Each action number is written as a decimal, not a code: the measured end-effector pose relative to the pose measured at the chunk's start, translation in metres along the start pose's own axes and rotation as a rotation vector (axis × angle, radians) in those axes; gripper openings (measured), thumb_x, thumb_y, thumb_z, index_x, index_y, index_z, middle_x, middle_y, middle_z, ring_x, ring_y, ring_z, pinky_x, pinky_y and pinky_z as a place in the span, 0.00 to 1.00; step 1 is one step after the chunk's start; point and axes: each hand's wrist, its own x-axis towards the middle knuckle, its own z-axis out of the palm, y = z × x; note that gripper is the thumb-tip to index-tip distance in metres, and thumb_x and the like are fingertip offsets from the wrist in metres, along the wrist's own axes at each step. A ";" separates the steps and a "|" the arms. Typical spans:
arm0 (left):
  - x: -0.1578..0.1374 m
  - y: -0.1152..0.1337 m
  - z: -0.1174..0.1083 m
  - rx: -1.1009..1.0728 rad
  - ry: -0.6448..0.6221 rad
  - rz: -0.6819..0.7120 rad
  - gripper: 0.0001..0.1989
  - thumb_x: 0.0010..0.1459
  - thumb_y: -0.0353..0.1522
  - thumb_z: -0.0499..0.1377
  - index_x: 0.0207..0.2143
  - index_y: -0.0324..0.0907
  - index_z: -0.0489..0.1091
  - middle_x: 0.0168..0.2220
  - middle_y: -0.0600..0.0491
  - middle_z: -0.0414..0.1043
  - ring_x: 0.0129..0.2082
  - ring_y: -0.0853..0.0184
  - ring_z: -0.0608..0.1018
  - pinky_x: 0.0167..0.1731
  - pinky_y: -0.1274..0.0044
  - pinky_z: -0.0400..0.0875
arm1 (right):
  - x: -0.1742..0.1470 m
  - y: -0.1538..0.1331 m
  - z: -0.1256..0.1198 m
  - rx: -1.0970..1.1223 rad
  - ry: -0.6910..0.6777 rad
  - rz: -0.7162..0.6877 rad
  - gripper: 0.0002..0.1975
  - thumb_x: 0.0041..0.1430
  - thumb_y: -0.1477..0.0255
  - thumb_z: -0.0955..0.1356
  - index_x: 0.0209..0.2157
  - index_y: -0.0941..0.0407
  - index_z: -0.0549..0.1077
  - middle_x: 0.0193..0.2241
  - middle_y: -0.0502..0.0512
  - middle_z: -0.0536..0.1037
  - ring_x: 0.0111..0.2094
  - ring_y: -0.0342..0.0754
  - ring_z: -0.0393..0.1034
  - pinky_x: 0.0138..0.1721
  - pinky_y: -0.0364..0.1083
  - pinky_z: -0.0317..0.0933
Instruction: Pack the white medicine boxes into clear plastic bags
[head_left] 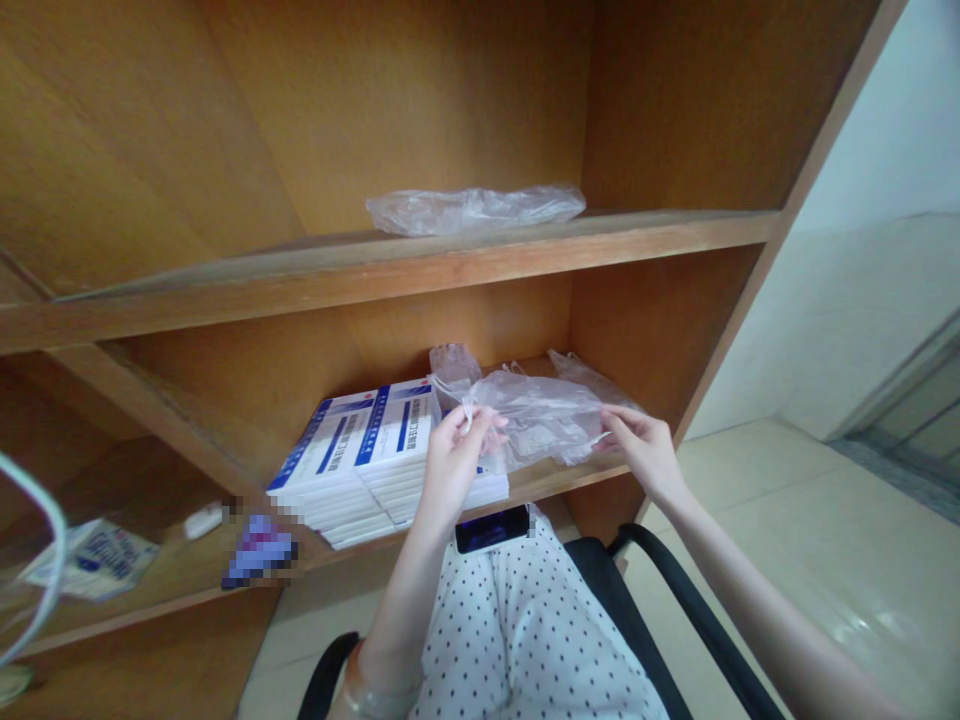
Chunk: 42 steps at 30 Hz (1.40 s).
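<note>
A clear plastic bag (544, 405) is stretched between my two hands, just in front of the lower shelf. My left hand (459, 450) pinches its left end, where a bit of whitish plastic stands up between thumb and fingers. At the opposite end, my right hand (637, 445) grips the edge between thumb and fingertips. Beside my left hand lies a stack of white and blue booklets (367, 470), partly hidden by my forearm. More crumpled clear plastic (454, 365) rests behind the bag on the same shelf.
A folded clear plastic bag (476, 212) lies on the upper shelf (420, 270). A phone (493, 530) rests on my lap. To the left are a packet (94, 560), a small white object (204, 520) and a white cable (52, 560). A black chair armrest (697, 610) curves at right.
</note>
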 end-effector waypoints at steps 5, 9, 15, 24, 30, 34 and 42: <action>-0.005 0.009 0.003 -0.001 0.119 0.194 0.05 0.57 0.34 0.57 0.33 0.41 0.67 0.19 0.58 0.66 0.18 0.73 0.70 0.22 0.81 0.65 | 0.006 0.006 -0.021 0.299 0.154 0.094 0.22 0.40 0.62 0.75 0.36 0.61 0.73 0.25 0.53 0.76 0.20 0.45 0.71 0.19 0.42 0.66; -0.002 0.012 0.007 -0.007 0.195 0.285 0.03 0.56 0.31 0.56 0.32 0.41 0.68 0.19 0.58 0.64 0.21 0.73 0.70 0.26 0.80 0.65 | 0.005 0.001 -0.028 0.365 0.195 0.102 0.22 0.38 0.65 0.76 0.35 0.61 0.73 0.27 0.53 0.76 0.21 0.45 0.72 0.19 0.41 0.66; -0.011 0.013 0.015 0.150 0.379 0.436 0.15 0.50 0.26 0.60 0.42 0.43 0.67 0.41 0.51 0.67 0.43 0.66 0.71 0.47 0.73 0.64 | -0.002 0.003 -0.022 0.436 0.282 0.018 0.17 0.42 0.68 0.73 0.34 0.60 0.71 0.24 0.49 0.73 0.23 0.44 0.73 0.23 0.39 0.68; -0.086 -0.048 0.068 0.141 -0.094 0.011 0.10 0.57 0.37 0.56 0.39 0.42 0.69 0.38 0.47 0.72 0.41 0.61 0.73 0.44 0.68 0.65 | -0.061 0.009 0.014 0.353 0.326 -0.002 0.30 0.53 0.68 0.67 0.59 0.52 0.59 0.25 0.49 0.74 0.25 0.44 0.73 0.28 0.43 0.70; -0.056 -0.059 0.061 -0.237 0.027 -0.230 0.17 0.52 0.34 0.61 0.40 0.42 0.58 0.34 0.50 0.74 0.36 0.64 0.77 0.38 0.74 0.70 | -0.106 0.028 0.025 0.277 0.043 0.116 0.34 0.53 0.68 0.67 0.61 0.54 0.55 0.25 0.51 0.76 0.27 0.45 0.72 0.30 0.44 0.68; -0.054 -0.061 0.052 -0.190 0.076 -0.278 0.21 0.51 0.33 0.60 0.44 0.41 0.55 0.28 0.53 0.72 0.28 0.65 0.78 0.32 0.74 0.72 | -0.091 0.039 0.016 0.384 0.079 0.214 0.36 0.52 0.62 0.65 0.61 0.52 0.51 0.26 0.50 0.75 0.22 0.46 0.72 0.22 0.45 0.67; -0.059 -0.059 0.059 -0.142 0.017 -0.420 0.24 0.51 0.46 0.59 0.42 0.41 0.58 0.34 0.48 0.73 0.28 0.64 0.78 0.23 0.77 0.71 | -0.050 0.040 -0.004 0.349 0.105 0.307 0.30 0.44 0.63 0.72 0.49 0.55 0.64 0.23 0.47 0.74 0.20 0.42 0.68 0.20 0.40 0.65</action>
